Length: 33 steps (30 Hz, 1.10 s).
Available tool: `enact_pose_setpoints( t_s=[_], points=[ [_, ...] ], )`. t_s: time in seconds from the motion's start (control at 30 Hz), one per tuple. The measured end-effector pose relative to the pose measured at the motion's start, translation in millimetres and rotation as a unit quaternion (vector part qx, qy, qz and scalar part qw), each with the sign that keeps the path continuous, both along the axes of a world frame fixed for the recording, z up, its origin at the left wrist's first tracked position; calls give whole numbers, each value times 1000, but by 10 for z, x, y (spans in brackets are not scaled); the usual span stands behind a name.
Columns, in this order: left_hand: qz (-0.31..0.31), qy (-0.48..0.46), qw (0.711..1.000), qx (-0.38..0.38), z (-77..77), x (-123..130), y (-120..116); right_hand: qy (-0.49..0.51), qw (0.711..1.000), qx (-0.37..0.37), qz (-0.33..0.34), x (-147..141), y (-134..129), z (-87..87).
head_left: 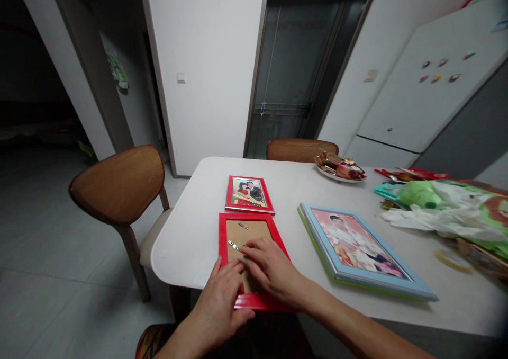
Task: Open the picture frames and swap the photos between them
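Note:
A red picture frame (pixel 264 302) lies back side up at the table's near edge, its brown backing board (pixel 254 229) showing. My left hand (pixel 224 298) is closed on the frame's near left part, with the thumb by the lower rim and fingertips on the board. Over the middle of the board is my right hand (pixel 273 269), fingers bent and held together close to a metal clip (pixel 233 245); whatever is under them is hidden. Farther up the board sits a small metal fitting (pixel 243 225). Just beyond lies a second red picture frame (pixel 250 194), photo side up.
To the right, a light blue picture frame (pixel 357 245) rests on a green one (pixel 313 242). A plate (pixel 341 176) with items, plastic packaging (pixel 436 203) and a tape roll (pixel 453 262) are farther right. Wooden chairs (pixel 121 184) stand left and behind the white table (pixel 182 242).

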<state>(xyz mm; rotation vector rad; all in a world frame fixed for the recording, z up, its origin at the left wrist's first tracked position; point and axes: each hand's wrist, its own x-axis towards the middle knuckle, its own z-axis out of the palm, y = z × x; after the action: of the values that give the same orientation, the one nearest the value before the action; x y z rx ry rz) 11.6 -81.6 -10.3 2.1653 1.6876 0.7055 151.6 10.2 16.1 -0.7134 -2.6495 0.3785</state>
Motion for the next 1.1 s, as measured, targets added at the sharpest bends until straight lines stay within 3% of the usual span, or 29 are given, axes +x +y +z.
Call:
enact_pose_setpoints(
  t_s=[0.17, 0.47, 0.73, 0.93, 1.1],
  points=[
    [4, -7, 1000, 5, 16, -13, -11, -58, 997, 39, -25, -405, 242, -136],
    [-9, -16, 1000, 3, -57, -53, -11, 9, 1000, -13, -7, -358, 265, -243],
    [-5, -25, 1000, -10, -61, -54, -29, 2, 974, -63, -219, -452, 817, -319],
    [7, 0, 1000, -11, 12, -10, -54, 14, 958, -65, -279, -518, 989, -367],
    [19, 59, 998, -23, -18, 122, -39, 64, 960, -72, -264, -459, 933, -238]
  ],
)
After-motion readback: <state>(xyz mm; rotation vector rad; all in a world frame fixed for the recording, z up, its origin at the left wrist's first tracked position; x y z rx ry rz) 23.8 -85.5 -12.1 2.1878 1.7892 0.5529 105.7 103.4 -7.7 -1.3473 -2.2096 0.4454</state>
